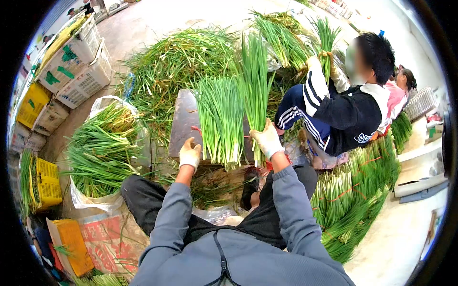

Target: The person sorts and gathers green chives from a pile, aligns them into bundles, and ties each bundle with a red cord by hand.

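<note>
My right hand (267, 140), in a pale work glove, is wrapped round the lower stems of a bunch of garlic chives (256, 81). The bunch points away from me, its leaf tips at the far end. Beside it, a larger pile of garlic chives (220, 114) lies on a dark board (183, 119), the pale stem ends towards me. My left hand (190, 154), gloved too, is just left of that pile with its fingers apart and nothing seen in them. A bit of red tie (196, 129) shows at the pile's left edge.
Loose leaves (183, 57) are heaped beyond the board. A plastic sack of chives (102, 152) stands at left, near stacked crates (71, 71). At right a seated co-worker (341, 109) holds another bunch (326, 40). Tied bundles (353, 190) line the floor at right.
</note>
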A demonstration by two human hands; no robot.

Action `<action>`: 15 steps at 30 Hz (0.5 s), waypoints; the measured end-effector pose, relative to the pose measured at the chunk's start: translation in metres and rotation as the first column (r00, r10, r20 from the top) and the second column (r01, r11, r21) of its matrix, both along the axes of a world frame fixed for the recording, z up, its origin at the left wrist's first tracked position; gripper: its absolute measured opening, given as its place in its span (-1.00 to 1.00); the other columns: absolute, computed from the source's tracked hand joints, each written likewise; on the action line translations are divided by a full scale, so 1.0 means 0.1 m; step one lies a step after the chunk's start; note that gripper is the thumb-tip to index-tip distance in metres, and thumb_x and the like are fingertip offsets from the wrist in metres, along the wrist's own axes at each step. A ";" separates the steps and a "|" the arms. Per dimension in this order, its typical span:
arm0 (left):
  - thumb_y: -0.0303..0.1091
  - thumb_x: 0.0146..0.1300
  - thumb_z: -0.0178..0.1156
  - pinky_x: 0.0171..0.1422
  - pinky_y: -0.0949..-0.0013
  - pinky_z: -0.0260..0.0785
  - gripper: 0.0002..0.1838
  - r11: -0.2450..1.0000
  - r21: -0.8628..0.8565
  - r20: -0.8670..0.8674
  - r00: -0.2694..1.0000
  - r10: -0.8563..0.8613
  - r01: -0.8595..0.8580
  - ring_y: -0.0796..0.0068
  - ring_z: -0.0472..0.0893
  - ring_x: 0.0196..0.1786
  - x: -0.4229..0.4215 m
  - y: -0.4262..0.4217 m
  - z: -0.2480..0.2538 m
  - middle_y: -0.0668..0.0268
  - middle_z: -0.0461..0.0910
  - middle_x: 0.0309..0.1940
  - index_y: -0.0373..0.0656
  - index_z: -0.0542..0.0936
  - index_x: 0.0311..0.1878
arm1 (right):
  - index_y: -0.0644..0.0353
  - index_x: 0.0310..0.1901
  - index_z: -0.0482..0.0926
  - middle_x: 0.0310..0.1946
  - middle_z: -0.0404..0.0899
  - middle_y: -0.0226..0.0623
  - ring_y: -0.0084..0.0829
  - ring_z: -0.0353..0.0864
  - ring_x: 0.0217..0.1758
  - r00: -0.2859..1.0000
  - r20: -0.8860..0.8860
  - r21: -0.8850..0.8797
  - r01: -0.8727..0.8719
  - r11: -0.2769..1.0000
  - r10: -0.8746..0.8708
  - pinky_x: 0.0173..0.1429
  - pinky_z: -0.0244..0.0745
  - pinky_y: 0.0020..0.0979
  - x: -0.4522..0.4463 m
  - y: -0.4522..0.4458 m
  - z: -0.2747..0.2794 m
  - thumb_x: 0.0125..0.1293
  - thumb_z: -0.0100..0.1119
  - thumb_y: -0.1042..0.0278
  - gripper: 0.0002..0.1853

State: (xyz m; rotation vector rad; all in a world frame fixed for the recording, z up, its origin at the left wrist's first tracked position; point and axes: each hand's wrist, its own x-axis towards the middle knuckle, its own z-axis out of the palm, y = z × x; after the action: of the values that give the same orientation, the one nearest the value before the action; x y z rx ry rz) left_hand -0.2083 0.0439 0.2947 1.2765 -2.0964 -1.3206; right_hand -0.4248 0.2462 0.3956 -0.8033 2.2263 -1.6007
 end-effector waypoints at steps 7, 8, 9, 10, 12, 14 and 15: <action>0.19 0.28 0.24 0.44 0.06 0.30 -0.17 0.988 -0.118 0.313 0.948 -0.054 0.095 -0.15 0.47 0.35 -0.57 0.17 0.05 -0.21 0.51 0.27 -0.32 0.42 0.39 | 0.39 0.23 0.42 0.14 0.59 0.26 0.07 0.60 0.23 0.998 -0.014 0.570 0.062 0.819 -0.066 0.35 0.47 -0.17 -0.15 -0.16 -1.48 0.18 0.36 0.04 -0.29; 0.27 0.28 0.22 0.47 0.04 0.27 -0.10 0.991 -0.063 0.321 0.943 -0.090 0.116 -0.18 0.43 0.38 -0.60 0.23 0.14 -0.25 0.47 0.29 -0.31 0.37 0.43 | 0.39 0.23 0.42 0.14 0.59 0.26 0.07 0.60 0.23 0.998 0.000 0.569 0.056 0.820 -0.068 0.35 0.47 -0.17 -0.11 -0.20 -1.45 0.18 0.36 0.04 -0.29; 0.39 0.25 0.20 0.54 0.05 0.19 0.06 0.973 -0.164 0.330 0.938 -0.104 0.165 -0.21 0.35 0.44 -0.60 0.32 0.20 -0.30 0.34 0.38 -0.34 0.22 0.52 | 0.40 0.24 0.41 0.14 0.58 0.28 0.08 0.60 0.23 0.999 -0.027 0.594 0.052 0.803 -0.045 0.34 0.47 -0.15 -0.08 -0.22 -1.31 0.20 0.34 -0.01 -0.27; 0.39 0.17 0.28 0.57 0.06 0.15 0.13 0.954 -0.230 0.340 0.934 -0.109 0.194 -0.17 0.33 0.45 -0.62 0.41 0.29 -0.27 0.30 0.43 -0.32 0.17 0.54 | 0.41 0.25 0.41 0.14 0.58 0.30 0.09 0.60 0.23 0.998 -0.050 0.620 0.051 0.783 -0.025 0.34 0.47 -0.12 -0.06 -0.21 -1.20 0.21 0.32 -0.06 -0.24; 0.38 0.07 0.36 0.59 0.09 0.12 0.19 0.928 -0.152 0.483 0.845 -0.230 0.339 -0.16 0.30 0.48 -0.71 0.64 0.62 -0.26 0.27 0.45 -0.32 0.17 0.54 | 0.45 0.25 0.39 0.06 0.61 0.34 0.17 0.60 0.19 0.999 0.053 0.611 -0.030 0.791 -0.003 0.33 0.47 -0.07 -0.11 -0.20 -1.11 0.24 0.28 -0.13 -0.20; 0.22 0.03 0.47 0.48 0.13 0.29 0.14 0.885 -0.265 0.540 0.819 -0.192 0.382 -0.10 0.46 0.36 -0.73 0.75 0.55 -0.20 0.45 0.33 -0.28 0.22 0.53 | 0.47 0.31 0.33 0.09 0.58 0.37 0.19 0.58 0.21 0.995 0.096 0.613 -0.059 0.788 0.000 0.33 0.46 -0.07 -0.14 -0.18 -1.03 0.24 0.28 -0.12 -0.16; 0.14 0.04 0.49 0.41 0.13 0.37 0.07 0.948 -0.093 0.406 0.881 -0.244 0.305 -0.08 0.53 0.29 -0.72 0.71 0.44 -0.19 0.51 0.26 -0.27 0.26 0.51 | 0.47 0.31 0.33 0.09 0.58 0.37 0.19 0.58 0.21 0.995 0.100 0.611 -0.062 0.789 0.001 0.33 0.46 -0.07 -0.13 -0.17 -0.96 0.24 0.28 -0.12 -0.16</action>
State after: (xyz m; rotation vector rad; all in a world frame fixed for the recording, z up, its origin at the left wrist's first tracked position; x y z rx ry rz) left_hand -0.2798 0.1146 0.3391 1.2942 -2.6869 -1.0391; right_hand -0.4382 0.2295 0.2993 -0.5489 2.4183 -0.7671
